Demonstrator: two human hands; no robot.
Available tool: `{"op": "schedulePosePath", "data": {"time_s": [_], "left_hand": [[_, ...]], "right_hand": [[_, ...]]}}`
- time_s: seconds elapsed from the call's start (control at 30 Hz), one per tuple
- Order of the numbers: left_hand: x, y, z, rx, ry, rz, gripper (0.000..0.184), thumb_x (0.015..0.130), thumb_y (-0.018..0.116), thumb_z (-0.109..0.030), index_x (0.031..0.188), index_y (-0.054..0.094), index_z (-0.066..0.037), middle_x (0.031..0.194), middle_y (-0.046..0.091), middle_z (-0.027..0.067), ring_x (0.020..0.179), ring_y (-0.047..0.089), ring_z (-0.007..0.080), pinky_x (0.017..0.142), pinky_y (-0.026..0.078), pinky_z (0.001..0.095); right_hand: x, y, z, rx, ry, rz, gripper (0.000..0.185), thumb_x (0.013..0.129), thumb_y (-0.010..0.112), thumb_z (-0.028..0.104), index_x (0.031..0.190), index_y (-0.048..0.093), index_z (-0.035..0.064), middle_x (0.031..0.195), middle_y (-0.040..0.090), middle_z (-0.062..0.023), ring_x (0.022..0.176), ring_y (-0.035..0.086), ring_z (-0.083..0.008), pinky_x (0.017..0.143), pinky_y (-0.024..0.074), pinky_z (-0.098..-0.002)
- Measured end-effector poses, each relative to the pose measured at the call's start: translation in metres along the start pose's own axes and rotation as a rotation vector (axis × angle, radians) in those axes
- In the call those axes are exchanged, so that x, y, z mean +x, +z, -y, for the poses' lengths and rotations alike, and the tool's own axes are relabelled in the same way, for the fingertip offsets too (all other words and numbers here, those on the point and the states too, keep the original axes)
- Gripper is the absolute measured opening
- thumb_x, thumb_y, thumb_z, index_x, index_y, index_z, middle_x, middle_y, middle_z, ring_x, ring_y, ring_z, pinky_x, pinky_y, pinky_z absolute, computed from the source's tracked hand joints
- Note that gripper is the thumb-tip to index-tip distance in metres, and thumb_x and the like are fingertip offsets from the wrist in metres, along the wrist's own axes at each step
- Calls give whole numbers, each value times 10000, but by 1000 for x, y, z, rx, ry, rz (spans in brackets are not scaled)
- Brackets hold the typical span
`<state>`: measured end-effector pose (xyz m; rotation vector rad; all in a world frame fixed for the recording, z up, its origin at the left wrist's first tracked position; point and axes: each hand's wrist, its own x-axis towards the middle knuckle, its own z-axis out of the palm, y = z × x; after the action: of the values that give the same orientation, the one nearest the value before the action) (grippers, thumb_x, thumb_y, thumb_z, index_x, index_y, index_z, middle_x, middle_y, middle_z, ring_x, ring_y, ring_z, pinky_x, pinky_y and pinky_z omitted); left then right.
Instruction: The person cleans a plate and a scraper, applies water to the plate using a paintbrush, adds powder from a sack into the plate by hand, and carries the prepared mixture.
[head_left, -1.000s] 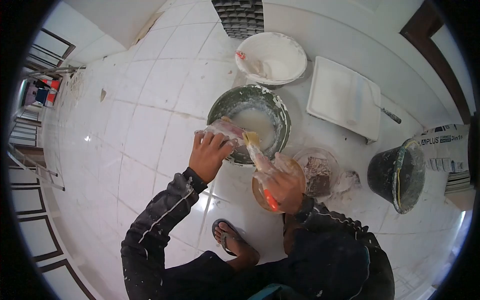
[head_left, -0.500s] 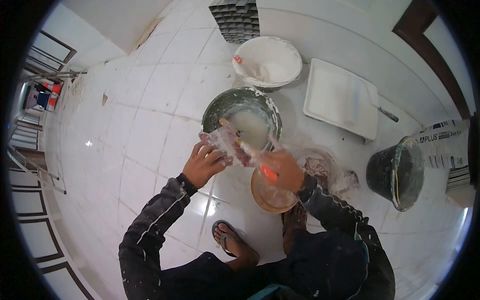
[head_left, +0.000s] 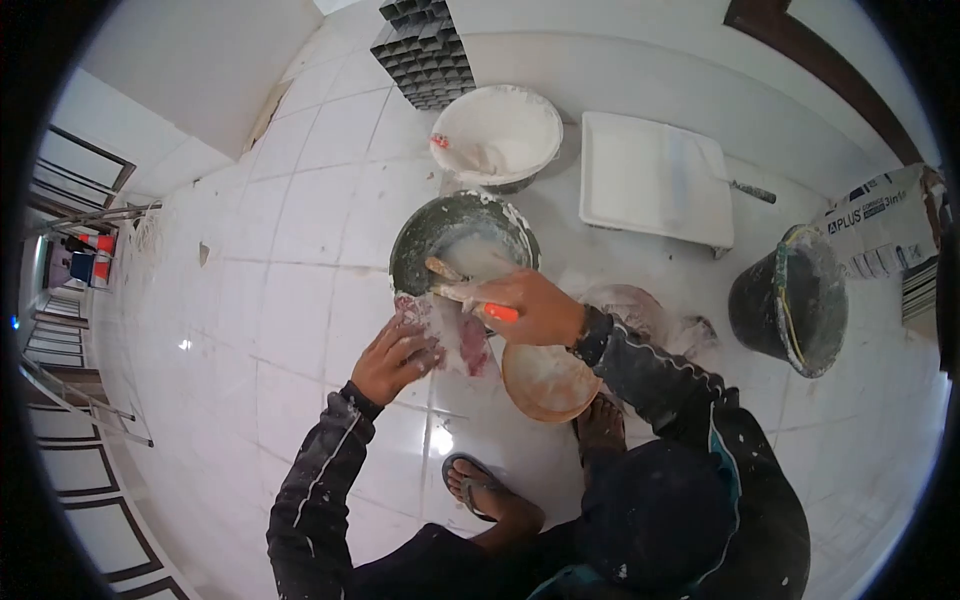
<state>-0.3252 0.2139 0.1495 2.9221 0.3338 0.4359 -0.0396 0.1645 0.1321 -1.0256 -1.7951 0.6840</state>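
Observation:
My left hand (head_left: 398, 360) is closed on a plastic bag (head_left: 445, 325) with dark red print and white dust on it, at the near rim of a dark green bucket (head_left: 408, 245). Whitish liquid (head_left: 480, 258) lies inside the bucket. Reaching in from the right, my right hand (head_left: 530, 305) is closed round an orange-handled tool (head_left: 502, 313); its working end is hidden. A wooden piece (head_left: 443, 268), perhaps a handle, lies across the bucket opening. Just below my right hand is an orange-rimmed basin (head_left: 550, 405) with pale residue in it.
Behind the bucket stands a white tub (head_left: 500, 110). A white paint tray (head_left: 650, 170) holds a roller with a dark handle (head_left: 752, 191). To the right are a black bucket (head_left: 755, 305) and a printed sack (head_left: 880, 220). Powdery plastic (head_left: 630, 305) lies beside the basin.
My right hand has moved left and slightly up, toward the bucket, with the orange-handled tool. The bag now hangs lower at the bucket's near rim. The view has shifted slightly.

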Motion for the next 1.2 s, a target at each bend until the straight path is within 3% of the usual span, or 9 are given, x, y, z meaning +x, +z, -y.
{"op": "schedulePosePath", "data": {"time_s": [0.07, 0.17, 0.3, 0.37, 0.43, 0.6, 0.67, 0.87, 1.2], "left_hand": [[4, -9, 1, -21, 25, -20, 301, 702, 672, -141, 1001, 687, -157, 1071, 623, 51, 1093, 575, 272, 1035, 433, 501], [5, -14, -6, -51, -19, -160, 327, 677, 695, -81, 1000, 684, -130, 1041, 636, 69, 1048, 604, 288, 1012, 453, 496], [2, -19, -1, -58, -303, -392, 288, 745, 688, 13, 1024, 653, -52, 1002, 643, 111, 917, 642, 290, 885, 529, 429], [8, -14, -1, -89, -486, -515, 228, 805, 668, 4, 1028, 638, -28, 998, 643, 111, 893, 645, 271, 845, 546, 401], [10, -9, -1, -655, -985, -738, 158, 904, 623, -89, 1036, 603, -6, 989, 640, 93, 853, 638, 215, 775, 559, 351], [17, -14, -6, -1210, -1297, -854, 277, 944, 584, -243, 1126, 556, -36, 1059, 621, 87, 940, 619, 201, 838, 545, 361], [10, -5, -3, -1567, -1326, -943, 293, 943, 578, -247, 1153, 547, -46, 1140, 598, 95, 1043, 588, 218, 933, 500, 389], [53, -6, -27, -1811, -1156, -759, 269, 981, 504, -231, 1171, 521, -41, 1166, 591, 110, 1105, 572, 228, 967, 476, 417], [75, 25, -60, -1438, -1151, -286, 298, 997, 494, -297, 1125, 568, -38, 974, 666, 90, 859, 665, 194, 735, 562, 332]], "right_hand": [[-2, 12, -20, -18, 33, 84, 193, 777, 570, 125, 956, 641, 113, 780, 644, -84, 798, 629, -316, 1075, 309, -499], [9, -9, -47, -443, 66, 204, 96, 772, 584, 152, 854, 616, 116, 760, 636, -87, 771, 626, -323, 1016, 356, -483], [8, 1, -68, -442, 38, 148, 106, 755, 605, 182, 843, 630, 128, 786, 647, -87, 758, 627, -324, 1021, 346, -505], [5, 14, -84, -558, 175, 436, 82, 765, 599, 185, 805, 636, 123, 825, 655, -73, 773, 635, -312, 1057, 292, -567], [2, 12, -69, -616, 179, 473, 127, 770, 624, 202, 853, 647, 109, 808, 657, -78, 787, 636, -301, 1059, 299, -544], [-3, -7, -28, -339, 211, 371, 210, 816, 649, 238, 945, 676, 74, 820, 665, -87, 804, 623, -297, 993, 385, -446], [-10, -12, -18, -133, 77, 69, 296, 882, 614, 331, 895, 681, 43, 821, 639, -148, 741, 635, -256, 832, 489, -368], [-35, 1, 12, 710, 365, -246, 229, 941, 580, 155, 1103, 564, -6, 818, 654, -70, 702, 632, -130, 635, 510, -277], [-80, -3, 33, 756, 629, -130, 357, 955, 584, 210, 1206, 520, -35, 919, 640, -77, 768, 626, -115, 669, 517, -269]]}}
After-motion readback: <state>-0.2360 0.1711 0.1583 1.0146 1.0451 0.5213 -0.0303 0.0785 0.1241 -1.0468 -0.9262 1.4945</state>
